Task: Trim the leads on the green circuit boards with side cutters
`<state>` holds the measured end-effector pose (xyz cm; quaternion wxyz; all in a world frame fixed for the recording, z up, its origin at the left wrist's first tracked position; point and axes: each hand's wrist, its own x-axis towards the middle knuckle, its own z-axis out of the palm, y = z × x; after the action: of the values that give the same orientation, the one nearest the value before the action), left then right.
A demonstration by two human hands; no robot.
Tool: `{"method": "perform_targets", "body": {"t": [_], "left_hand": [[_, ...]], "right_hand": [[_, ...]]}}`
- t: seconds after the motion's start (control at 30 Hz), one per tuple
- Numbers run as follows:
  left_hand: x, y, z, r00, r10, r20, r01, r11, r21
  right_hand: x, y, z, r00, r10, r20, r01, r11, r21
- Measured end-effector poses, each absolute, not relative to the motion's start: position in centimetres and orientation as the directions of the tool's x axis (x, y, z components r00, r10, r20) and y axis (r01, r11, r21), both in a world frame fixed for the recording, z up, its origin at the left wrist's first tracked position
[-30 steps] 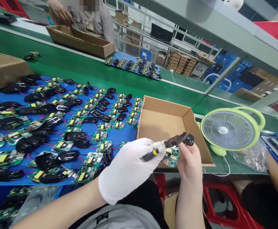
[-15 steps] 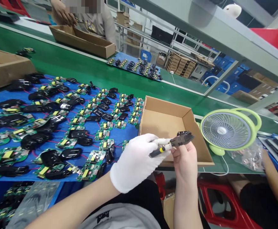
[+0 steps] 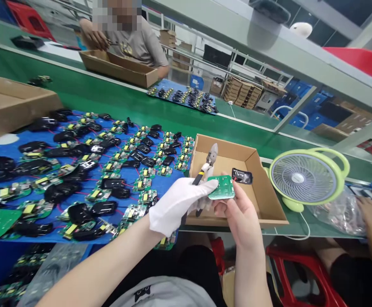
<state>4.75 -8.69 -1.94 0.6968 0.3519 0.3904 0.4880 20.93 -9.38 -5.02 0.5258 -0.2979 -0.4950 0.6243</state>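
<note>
My left hand (image 3: 176, 204), in a white glove, is closed on a pair of cutting pliers (image 3: 213, 153) with black and yellow handles, jaws pointing up and away. Its thumb also presses on the face of a green circuit board (image 3: 222, 188). My bare right hand (image 3: 241, 215) grips that board by its right edge, fingers partly hidden beneath it. A black plastic housing (image 3: 242, 175), its inside showing, sits just beyond my right fingertips; a bit of red wire shows between it and the board. Both hands are over the near side of a cardboard box (image 3: 201, 147).
Many circuit boards wired to black housings (image 3: 112, 183) cover the blue mat (image 3: 169, 181) on the left. A green fan (image 3: 297, 177) stands right of the box. A co-worker (image 3: 147, 42) sits across the bench; another person's hand (image 3: 369, 211) is by a plastic bag (image 3: 342, 213).
The board has turned so its green face is toward me. The pliers' jaws have swung from pointing right to pointing up, away from the housing. My view has shifted slightly.
</note>
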Motion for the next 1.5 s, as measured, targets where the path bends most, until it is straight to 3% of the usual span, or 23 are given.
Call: {"method": "perform_targets", "body": {"t": [0.13, 0.3, 0.5, 0.6, 0.7, 0.83, 1.03, 1.2, 1.5], "left_hand": [[5.3, -8.7, -2.4, 0.313, 0.929, -0.199, -0.476, 0.335, 0.813], [5.2, -8.5, -3.0, 0.283, 0.932, -0.226, -0.387, 0.327, 0.862], [3.8, -8.7, -2.5, 0.112, 0.978, -0.175, -0.179, 0.193, 0.965], [2.8, -9.1, -2.5, -0.069, 0.996, -0.048, 0.122, 0.056, 0.991], [1.7, -9.5, -3.0, -0.116, 0.990, 0.081, 0.357, -0.034, 0.934], [0.8, -10.1, -3.4, 0.079, 0.933, 0.351, 0.552, -0.334, 0.764], [0.5, -9.9, -3.9, 0.222, 0.817, 0.533, 0.691, -0.518, 0.505], [0.1, -9.1, -3.5, 0.257, 0.759, 0.598, 0.687, -0.579, 0.440], [-0.9, -8.3, -4.3, 0.325, 0.772, 0.546, 0.710, -0.581, 0.398]], "right_hand": [[20.2, -9.2, -5.2, -0.136, 0.977, 0.165, -0.422, 0.094, -0.902], [20.0, -9.1, -5.2, -0.066, 0.988, 0.142, -0.469, 0.095, -0.878], [21.4, -9.1, -4.7, -0.009, 0.995, 0.103, -0.497, 0.085, -0.864], [22.6, -8.6, -4.4, -0.014, 0.997, 0.073, -0.474, 0.058, -0.879], [23.6, -8.0, -4.3, -0.027, 0.998, 0.053, -0.470, 0.035, -0.882], [24.0, -7.3, -4.4, -0.065, 0.998, 0.017, -0.473, -0.016, -0.881], [23.6, -7.3, -4.4, -0.146, 0.989, -0.035, -0.412, -0.093, -0.907], [23.5, -7.2, -3.2, -0.236, 0.966, -0.104, -0.341, -0.183, -0.922], [23.8, -6.3, -2.4, -0.278, 0.946, -0.168, -0.246, -0.239, -0.939]]}}
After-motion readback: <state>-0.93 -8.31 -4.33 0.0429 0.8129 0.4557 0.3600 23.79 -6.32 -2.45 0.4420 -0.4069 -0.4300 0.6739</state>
